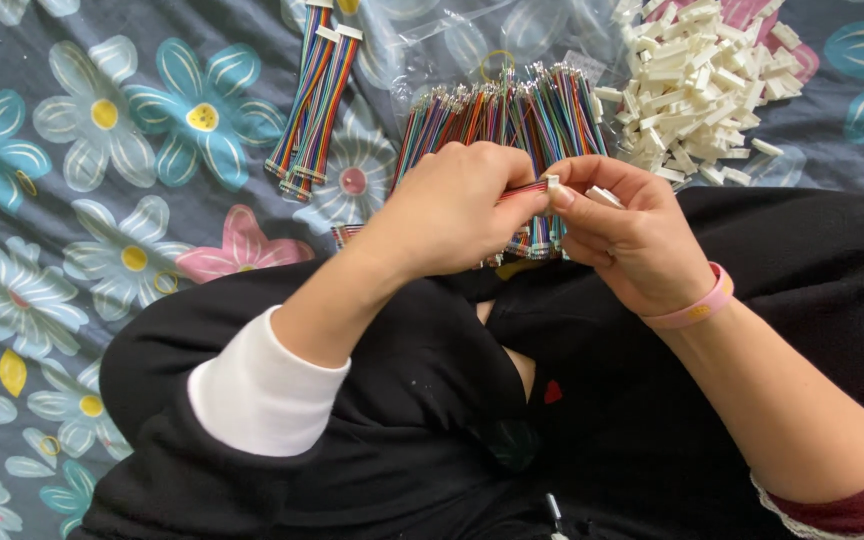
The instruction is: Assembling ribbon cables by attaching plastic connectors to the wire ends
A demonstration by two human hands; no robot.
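Left hand (457, 205) pinches a ribbon wire (522, 188); right hand (617, 230) pinches a white plug (552, 183) onto its tip. Open bag (432, 40) lies behind the wire pile (502, 115).

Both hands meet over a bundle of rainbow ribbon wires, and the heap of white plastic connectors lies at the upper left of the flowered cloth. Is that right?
Not quite. The head view shows the heap of white plastic connectors at the upper right of the flowered cloth, not the upper left. The left hand and right hand do meet over the rainbow ribbon wires.

Clear plastic bags (452, 40) at top centre
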